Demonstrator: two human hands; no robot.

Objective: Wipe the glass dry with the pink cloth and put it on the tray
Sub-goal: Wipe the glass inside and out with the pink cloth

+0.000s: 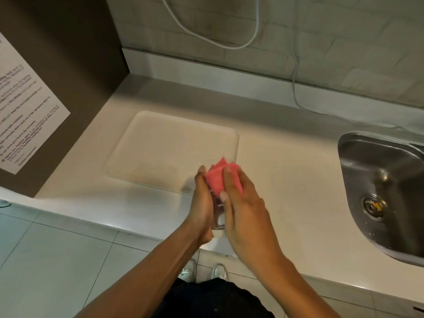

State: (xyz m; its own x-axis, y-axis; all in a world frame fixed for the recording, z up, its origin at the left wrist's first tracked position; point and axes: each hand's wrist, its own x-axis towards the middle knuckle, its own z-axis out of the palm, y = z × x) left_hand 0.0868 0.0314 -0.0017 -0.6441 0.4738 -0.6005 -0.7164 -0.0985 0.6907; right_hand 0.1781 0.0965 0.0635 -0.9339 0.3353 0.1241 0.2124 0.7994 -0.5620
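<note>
A clear glass (pixel 218 216) is held over the counter's front part, its base toward me. My left hand (pixel 203 203) wraps its left side. My right hand (pixel 243 203) presses a folded pink cloth (pixel 216 177) against the glass's far end; the cloth's corners stick up between my fingers. Most of the glass is hidden by both hands. The white tray (pixel 146 143) lies flat on the counter just beyond and left of my hands, with nothing on it.
A steel sink (pixel 385 191) with a drain is sunk into the white counter (pixel 293 180) at right. A brown cabinet side (pixel 75 72) with a printed notice stands at left. A white cable (pixel 296 88) hangs down the tiled wall. Grey floor tiles lie below.
</note>
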